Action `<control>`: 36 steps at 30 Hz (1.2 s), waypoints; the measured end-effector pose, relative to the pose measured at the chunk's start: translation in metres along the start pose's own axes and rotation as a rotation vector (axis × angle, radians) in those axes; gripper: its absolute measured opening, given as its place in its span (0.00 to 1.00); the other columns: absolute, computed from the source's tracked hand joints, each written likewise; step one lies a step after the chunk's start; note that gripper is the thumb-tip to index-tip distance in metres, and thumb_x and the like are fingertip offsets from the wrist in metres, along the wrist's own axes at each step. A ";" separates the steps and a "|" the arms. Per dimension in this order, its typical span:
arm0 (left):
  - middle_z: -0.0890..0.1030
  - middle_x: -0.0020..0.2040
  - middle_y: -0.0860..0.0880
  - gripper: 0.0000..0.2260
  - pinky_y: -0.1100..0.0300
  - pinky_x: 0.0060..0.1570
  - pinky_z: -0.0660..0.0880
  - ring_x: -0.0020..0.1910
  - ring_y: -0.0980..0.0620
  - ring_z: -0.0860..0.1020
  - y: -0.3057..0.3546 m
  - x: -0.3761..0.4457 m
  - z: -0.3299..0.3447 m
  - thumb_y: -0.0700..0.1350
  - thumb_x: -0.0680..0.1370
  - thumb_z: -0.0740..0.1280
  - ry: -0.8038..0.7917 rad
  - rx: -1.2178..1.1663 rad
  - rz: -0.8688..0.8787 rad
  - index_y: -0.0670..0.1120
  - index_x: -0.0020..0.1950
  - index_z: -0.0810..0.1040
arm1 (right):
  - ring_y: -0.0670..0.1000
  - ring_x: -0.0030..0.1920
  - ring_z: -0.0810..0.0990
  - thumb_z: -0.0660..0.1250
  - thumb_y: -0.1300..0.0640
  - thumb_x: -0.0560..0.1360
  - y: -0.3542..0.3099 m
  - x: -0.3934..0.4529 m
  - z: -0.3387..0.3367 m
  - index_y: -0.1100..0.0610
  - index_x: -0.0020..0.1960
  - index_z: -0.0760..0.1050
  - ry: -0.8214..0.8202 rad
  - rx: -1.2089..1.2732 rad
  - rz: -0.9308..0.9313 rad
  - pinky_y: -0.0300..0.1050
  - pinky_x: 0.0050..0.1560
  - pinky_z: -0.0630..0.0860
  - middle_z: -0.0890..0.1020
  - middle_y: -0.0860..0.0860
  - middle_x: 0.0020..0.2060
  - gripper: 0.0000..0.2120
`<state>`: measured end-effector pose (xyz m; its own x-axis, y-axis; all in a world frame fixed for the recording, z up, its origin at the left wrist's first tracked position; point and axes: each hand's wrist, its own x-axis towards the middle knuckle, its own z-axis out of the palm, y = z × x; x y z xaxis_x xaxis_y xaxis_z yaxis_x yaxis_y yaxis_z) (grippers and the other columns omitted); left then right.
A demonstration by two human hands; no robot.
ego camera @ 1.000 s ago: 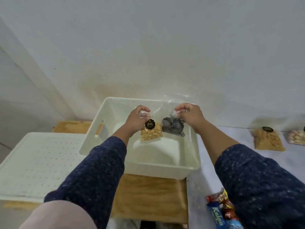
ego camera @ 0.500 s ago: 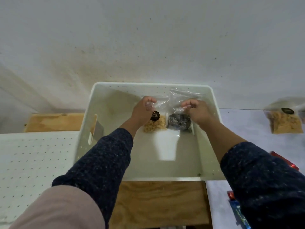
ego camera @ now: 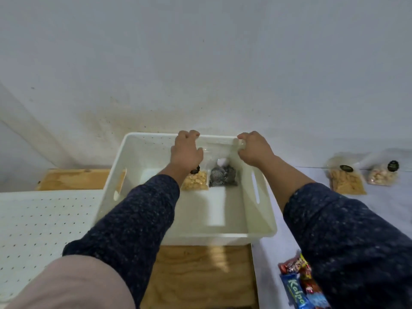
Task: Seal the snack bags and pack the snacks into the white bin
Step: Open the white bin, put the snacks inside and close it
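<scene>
Head view, near to far: wrapped candy bars (ego camera: 299, 284), one blue with the lettering "Kalpa", lie at the lower right on the pale table surface (ego camera: 379, 208). Two dark speckled sleeves (ego camera: 133, 219) reach forward over a wooden board (ego camera: 200, 275); a white perforated lid (ego camera: 44, 219) lies to the left. On the board stands the white bin (ego camera: 258, 210), with slot handles in its side walls. Inside, against the far wall, two clear snack bags stand side by side and touching: a bag of pale yellow crackers (ego camera: 196, 180) on the left and a bag of black-and-white swirl cookies (ego camera: 223, 178) on the right. The left hand (ego camera: 186, 151) is curled above the cracker bag at the far rim, and the right hand (ego camera: 254, 148) is curled near the top of the cookie bag; whether the fingers pinch the clear plastic or only rest at the rim cannot be told. Farther right on the table, well apart from the bin, stand a bag of tan snacks (ego camera: 344, 179) and a bag of pale nuts (ego camera: 382, 175), each bearing a black label.
</scene>
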<state>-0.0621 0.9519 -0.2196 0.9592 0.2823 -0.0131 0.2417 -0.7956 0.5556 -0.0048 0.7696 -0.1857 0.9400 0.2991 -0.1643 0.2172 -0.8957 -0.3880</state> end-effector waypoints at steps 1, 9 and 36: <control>0.66 0.66 0.43 0.22 0.51 0.62 0.69 0.64 0.44 0.69 0.013 -0.003 -0.005 0.45 0.77 0.63 -0.011 0.055 0.023 0.46 0.70 0.64 | 0.59 0.68 0.68 0.61 0.61 0.75 0.002 -0.006 -0.010 0.57 0.72 0.65 0.008 -0.038 -0.013 0.47 0.66 0.67 0.67 0.59 0.68 0.25; 0.68 0.66 0.42 0.22 0.52 0.62 0.68 0.67 0.44 0.67 0.126 -0.060 0.009 0.51 0.80 0.59 -0.045 0.276 0.013 0.41 0.69 0.66 | 0.59 0.65 0.70 0.60 0.56 0.76 0.070 -0.071 -0.073 0.62 0.69 0.65 0.048 -0.239 -0.091 0.49 0.60 0.70 0.69 0.58 0.66 0.22; 0.72 0.66 0.41 0.23 0.53 0.62 0.69 0.66 0.43 0.70 0.344 -0.091 0.194 0.53 0.79 0.60 -0.276 0.202 0.212 0.41 0.69 0.68 | 0.60 0.60 0.74 0.62 0.54 0.75 0.369 -0.163 -0.150 0.61 0.61 0.74 0.110 -0.047 0.286 0.45 0.55 0.72 0.76 0.60 0.60 0.18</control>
<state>-0.0380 0.5486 -0.1888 0.9876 -0.0326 -0.1537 0.0313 -0.9177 0.3959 -0.0381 0.3411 -0.1658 0.9871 -0.0023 -0.1600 -0.0504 -0.9535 -0.2971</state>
